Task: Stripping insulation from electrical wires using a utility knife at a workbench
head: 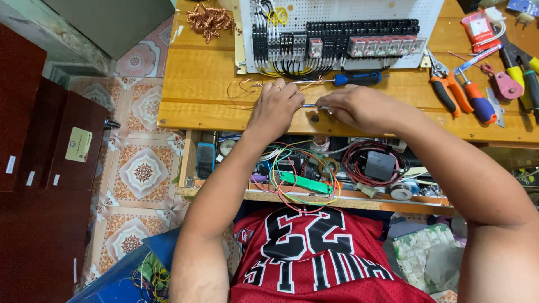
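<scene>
Metal rod [310, 105] horizontal between left hand [276, 106], right hand [359, 108].

Both bare forearms reach away from the body and converge toward the middle. The left hand [276, 106] is curled into a loose fist, knuckles up, a ring on one finger. The right hand [359, 108] lies beside it, fingers pinched toward the left hand's fingertips.

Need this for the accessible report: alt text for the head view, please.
Seen from above, a person's left hand and right hand together hold a small metal piece over a wooden workbench. Behind them lie a blue-handled screwdriver and a white wired panel, with orange-handled pliers at right.
</scene>
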